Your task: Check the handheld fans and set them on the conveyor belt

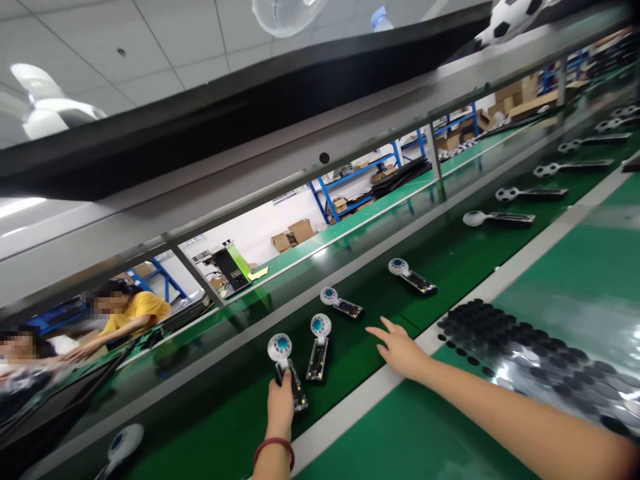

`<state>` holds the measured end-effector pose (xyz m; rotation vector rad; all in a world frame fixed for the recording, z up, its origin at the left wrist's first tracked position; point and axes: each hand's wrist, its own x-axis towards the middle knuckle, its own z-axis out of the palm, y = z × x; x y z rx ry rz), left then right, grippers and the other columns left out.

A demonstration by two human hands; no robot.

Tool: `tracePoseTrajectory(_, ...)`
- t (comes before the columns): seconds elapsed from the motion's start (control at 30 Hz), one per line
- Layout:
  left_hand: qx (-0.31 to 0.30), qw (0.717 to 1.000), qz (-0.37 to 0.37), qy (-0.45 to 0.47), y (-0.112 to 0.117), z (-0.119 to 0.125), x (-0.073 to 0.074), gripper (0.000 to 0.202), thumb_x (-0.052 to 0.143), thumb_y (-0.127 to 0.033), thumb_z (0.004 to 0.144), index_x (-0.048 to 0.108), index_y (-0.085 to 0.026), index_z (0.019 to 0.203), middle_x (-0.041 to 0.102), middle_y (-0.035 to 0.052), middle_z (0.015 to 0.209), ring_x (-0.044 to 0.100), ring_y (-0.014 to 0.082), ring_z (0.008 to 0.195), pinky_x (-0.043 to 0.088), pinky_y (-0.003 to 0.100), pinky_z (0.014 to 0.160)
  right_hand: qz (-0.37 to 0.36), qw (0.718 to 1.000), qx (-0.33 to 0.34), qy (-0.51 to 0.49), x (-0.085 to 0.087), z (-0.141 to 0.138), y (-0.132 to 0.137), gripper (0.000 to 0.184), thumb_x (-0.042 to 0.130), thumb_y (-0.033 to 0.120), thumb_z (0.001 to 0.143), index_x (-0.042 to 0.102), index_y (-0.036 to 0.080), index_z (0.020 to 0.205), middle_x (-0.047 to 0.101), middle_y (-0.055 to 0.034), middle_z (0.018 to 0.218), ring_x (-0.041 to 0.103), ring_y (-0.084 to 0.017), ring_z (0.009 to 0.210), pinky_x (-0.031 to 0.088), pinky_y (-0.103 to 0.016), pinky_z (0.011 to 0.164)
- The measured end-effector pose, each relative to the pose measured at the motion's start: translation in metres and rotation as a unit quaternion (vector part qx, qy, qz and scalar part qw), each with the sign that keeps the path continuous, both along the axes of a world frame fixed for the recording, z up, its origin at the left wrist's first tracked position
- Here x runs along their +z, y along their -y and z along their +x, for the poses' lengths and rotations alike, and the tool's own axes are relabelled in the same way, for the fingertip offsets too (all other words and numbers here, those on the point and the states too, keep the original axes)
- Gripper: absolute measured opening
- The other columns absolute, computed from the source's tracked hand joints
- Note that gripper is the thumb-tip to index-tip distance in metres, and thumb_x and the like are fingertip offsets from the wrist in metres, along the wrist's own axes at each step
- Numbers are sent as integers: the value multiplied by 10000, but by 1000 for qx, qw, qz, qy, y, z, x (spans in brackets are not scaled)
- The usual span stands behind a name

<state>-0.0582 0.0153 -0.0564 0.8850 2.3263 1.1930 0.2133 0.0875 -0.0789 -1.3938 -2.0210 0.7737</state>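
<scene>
My left hand (281, 403), with a dark red band at its wrist, has thumb and fingers closed on the dark handle of a round-headed white device (280, 347). That device has a blue centre on its head and rests on or just above the green belt (210, 427). Right beside it lies a similar device (319, 340), its handle pointing toward me. My right hand (400, 350) reaches over the belt's near edge, fingers spread and holding nothing. Nearest to it are another device (345, 305) and one more (413, 277) farther right.
Several similar devices, one a football-patterned device (507, 194), line the belt to the right. Black discs (500, 333) cover part of the green near table. A metal shelf (320, 157) crosses above the belt. Two people sit beyond at left, one in a yellow shirt (145, 308).
</scene>
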Motion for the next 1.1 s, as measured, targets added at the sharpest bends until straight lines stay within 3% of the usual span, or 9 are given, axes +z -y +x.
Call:
tracePoseTrajectory(0.23,-69,990,-90,-87,-36,-1,-8,254,532,-339,816,579,-135,960,588,66,1037,546,203,972,419,439,856,60,997,-6,51,4,-38,-84,289,521,277,877,511,202,1156,470,-73,1259,495,-232,1077,410,-463,895)
tracePoseTrajectory(0.4,-59,994,19,-92,-28,27,7,336,547,-292,801,522,-163,1110,341,87,1365,243,296,1271,168,558,1016,79,997,-5,16,13,-23,-87,239,509,279,885,538,191,1105,533,-64,1167,550,-196,976,463,-405,826)
tracePoseTrajectory(0.47,-97,990,92,-37,-21,54,14,358,527,-281,809,492,-180,1150,236,81,1426,155,282,1309,124,508,1049,75,996,-38,-7,13,-12,-66,269,505,291,886,513,185,1134,535,-65,1147,562,-192,940,476,-395,794)
tracePoseTrajectory(0.57,-179,962,140,152,-9,117,22,323,470,-382,822,540,-174,1059,432,136,1287,381,262,1203,300,409,996,57,995,-77,-37,14,15,-7,279,442,314,910,466,165,1145,567,-59,1037,585,-169,829,490,-359,726)
tracePoseTrajectory(0.63,-228,911,125,320,2,165,24,463,362,-530,823,561,-156,1008,587,154,1061,559,269,998,440,413,844,49,995,-66,-50,17,37,43,259,380,311,916,428,170,1129,584,-54,972,591,-166,783,493,-335,705)
tracePoseTrajectory(0.77,-214,812,109,531,29,232,15,513,313,-610,804,524,-168,956,621,72,825,617,183,795,492,317,716,50,997,-7,-56,21,84,134,193,476,283,845,474,249,1035,450,-47,1285,443,-217,1155,379,-350,951)
tracePoseTrajectory(0.87,-154,793,88,582,44,241,1,468,415,-614,766,487,-161,861,579,30,682,592,137,641,481,251,613,11,999,27,-23,10,107,175,262,515,306,829,511,270,1088,483,-50,1279,443,-259,1159,361,-410,963)
tracePoseTrajectory(0.97,-147,776,44,612,54,232,-10,481,489,-607,732,501,-129,787,571,47,608,546,128,509,425,229,468,-8,996,59,62,-7,109,191,236,524,247,810,582,269,1038,583,-57,1140,526,-273,1015,428,-434,854)
tracePoseTrajectory(1.1,-184,739,38,647,60,221,-16,426,442,-525,804,526,-107,803,592,63,649,551,132,550,470,277,548,21,986,77,144,-12,92,189,249,526,110,767,613,263,944,606,-45,1033,535,-263,922,459,-404,727)
